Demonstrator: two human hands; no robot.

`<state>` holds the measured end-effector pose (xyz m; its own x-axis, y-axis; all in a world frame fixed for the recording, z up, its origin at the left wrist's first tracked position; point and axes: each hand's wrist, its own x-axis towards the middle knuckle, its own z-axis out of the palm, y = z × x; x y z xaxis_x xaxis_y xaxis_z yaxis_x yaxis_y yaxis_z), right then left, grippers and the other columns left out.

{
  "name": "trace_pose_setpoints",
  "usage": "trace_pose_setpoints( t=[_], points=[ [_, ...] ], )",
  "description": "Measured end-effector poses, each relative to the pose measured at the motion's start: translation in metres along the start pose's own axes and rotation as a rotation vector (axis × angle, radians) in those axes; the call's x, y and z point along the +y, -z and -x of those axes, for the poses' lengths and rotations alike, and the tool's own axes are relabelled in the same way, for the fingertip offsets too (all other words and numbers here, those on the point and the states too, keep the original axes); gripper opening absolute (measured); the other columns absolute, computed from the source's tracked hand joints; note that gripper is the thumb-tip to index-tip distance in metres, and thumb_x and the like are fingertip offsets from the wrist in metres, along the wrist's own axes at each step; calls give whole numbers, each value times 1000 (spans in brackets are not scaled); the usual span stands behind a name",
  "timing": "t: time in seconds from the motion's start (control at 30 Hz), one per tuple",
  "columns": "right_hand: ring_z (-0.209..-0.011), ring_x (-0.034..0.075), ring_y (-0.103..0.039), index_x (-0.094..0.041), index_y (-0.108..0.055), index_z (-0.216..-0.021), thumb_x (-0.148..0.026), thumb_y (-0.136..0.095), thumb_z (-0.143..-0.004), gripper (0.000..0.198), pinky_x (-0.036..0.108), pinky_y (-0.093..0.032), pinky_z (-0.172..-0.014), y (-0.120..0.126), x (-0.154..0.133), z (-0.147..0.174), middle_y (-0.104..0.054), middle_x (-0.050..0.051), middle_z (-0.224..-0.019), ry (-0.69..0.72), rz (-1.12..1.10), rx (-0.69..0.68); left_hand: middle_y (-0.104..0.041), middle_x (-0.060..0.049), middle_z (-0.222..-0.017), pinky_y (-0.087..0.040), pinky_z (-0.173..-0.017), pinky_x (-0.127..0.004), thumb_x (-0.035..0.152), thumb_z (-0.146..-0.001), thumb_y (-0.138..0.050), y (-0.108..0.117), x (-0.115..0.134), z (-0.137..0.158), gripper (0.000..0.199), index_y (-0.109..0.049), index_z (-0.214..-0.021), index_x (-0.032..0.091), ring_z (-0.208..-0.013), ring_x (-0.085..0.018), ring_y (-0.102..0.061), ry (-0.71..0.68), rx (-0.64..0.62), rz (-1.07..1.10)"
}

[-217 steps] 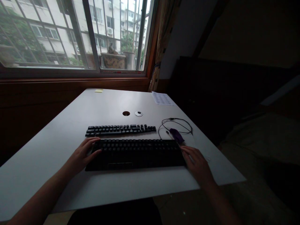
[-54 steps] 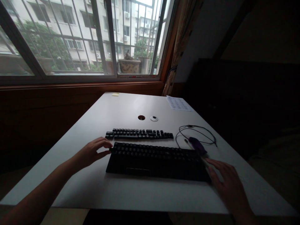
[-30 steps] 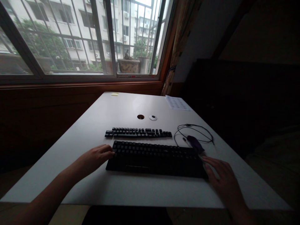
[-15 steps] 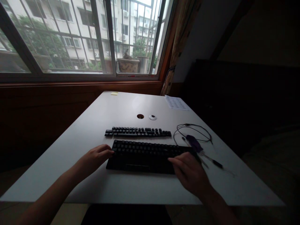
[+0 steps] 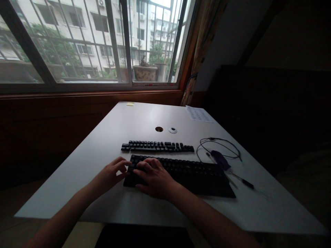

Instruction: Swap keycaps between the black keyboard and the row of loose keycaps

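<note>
A black keyboard [image 5: 192, 182] lies on the white table, with its keys along the far half and a wide bare strip along the near side. My left hand [image 5: 113, 175] is at its left edge, thumb and index finger apart and their tips at the leftmost keys. Over the left part of the keys spreads my right hand [image 5: 155, 177], palm down, fingers apart, with nothing visible in it. It hides several keys beneath. Just behind the keyboard, loose black keycaps [image 5: 157, 147] stand in rows.
A looped black cable [image 5: 218, 138], a dark purple item [image 5: 219, 160] and a dark-handled thin tool [image 5: 247, 183] lie to the right. Farther back are a round table hole [image 5: 159, 129], its white cover [image 5: 172, 130], a printed sheet [image 5: 199, 114] and yellow sticky notes [image 5: 130, 104].
My right hand has moved left from the keyboard's right part to its left keys, and its fingers have spread. The left hand's thumb and index finger have parted. The view has shifted slightly.
</note>
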<state>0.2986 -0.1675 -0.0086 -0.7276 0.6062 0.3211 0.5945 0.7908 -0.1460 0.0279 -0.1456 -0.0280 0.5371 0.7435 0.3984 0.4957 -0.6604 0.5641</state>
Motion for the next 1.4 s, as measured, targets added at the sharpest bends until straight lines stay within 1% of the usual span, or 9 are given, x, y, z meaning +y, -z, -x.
trace_pose_setpoints(
  t=[0.1, 0.23, 0.3, 0.4, 0.5, 0.8, 1.07, 1.27, 1.4],
  points=[
    [-149, 30, -28, -26, -47, -149, -54, -58, -99, 59, 53, -19, -126, -6, 1, 3, -48, 7, -156, 85, -3, -9, -62, -7, -112, -62, -73, -26, 26, -99, -57, 9, -4, -2, 28, -61, -127, 24, -79, -12, -70, 49, 19, 58],
    [-151, 24, -31, -26, -42, -153, -43, -51, -105, 52, 50, -14, -129, -13, 4, 6, -50, 5, -156, 167, -4, -34, -65, -8, -109, -60, -71, -27, 31, -99, -57, 21, -9, -17, 23, -64, -118, 21, -75, -12, -68, 64, 15, 64],
    [-152, 22, -32, -25, -41, -153, -41, -51, -105, 52, 50, -13, -129, -16, 5, 6, -51, 5, -156, 166, -13, -33, -66, -5, -92, -56, -63, -24, 35, -98, -60, 23, -13, -24, 20, -64, -107, 18, -67, -11, -65, 106, -54, 96],
    [-152, 19, -32, -24, -39, -154, -43, -53, -104, 55, 47, -12, -130, -18, 6, 7, -51, 5, -157, 151, -46, -30, -63, 1, -69, -49, -52, -21, 43, -98, -60, 20, -15, -27, 26, -60, -94, 18, -56, -11, -61, 223, -248, 236],
    [-151, 17, -34, -23, -39, -154, -44, -58, -101, 59, 46, -10, -131, -19, 6, 7, -52, 5, -155, 129, -77, -35, -64, 2, -65, -45, -49, -21, 49, -99, -57, 15, -15, -23, 31, -57, -94, 18, -53, -12, -59, 308, -345, 358],
    [-146, 20, -43, -24, -40, -152, -45, -63, -98, 62, 49, -9, -131, -16, 7, 7, -59, 5, -149, 87, -133, -70, -69, -1, -68, -48, -52, -24, 53, -97, -59, 11, -17, -18, 35, -56, -92, 18, -58, -14, -65, 418, -340, 563],
    [-157, 22, -22, -27, -35, -156, -44, -54, -103, 59, 50, -5, -131, -15, 1, 10, -41, 3, -163, 100, -65, -43, -68, -1, -66, -50, -53, -26, 52, -98, -57, 9, -17, -17, 35, -57, -90, 18, -56, -15, -66, 407, -306, 553],
    [-156, 18, -23, -29, -37, -155, -41, -51, -106, 52, 49, -1, -131, -15, 6, 11, -56, 0, -152, 134, -119, -64, -67, 0, -64, -50, -54, -26, 52, -98, -57, 8, -16, -17, 36, -59, -89, 17, -56, -15, -65, 404, -301, 521],
    [-158, 19, -16, -31, -36, -155, -40, -53, -104, 54, 49, -1, -131, -12, 5, 11, -42, 0, -163, 123, -105, -65, -67, 0, -64, -50, -54, -25, 53, -98, -57, 6, -18, -16, 38, -60, -89, 17, -56, -14, -64, 412, -293, 518]
  ],
)
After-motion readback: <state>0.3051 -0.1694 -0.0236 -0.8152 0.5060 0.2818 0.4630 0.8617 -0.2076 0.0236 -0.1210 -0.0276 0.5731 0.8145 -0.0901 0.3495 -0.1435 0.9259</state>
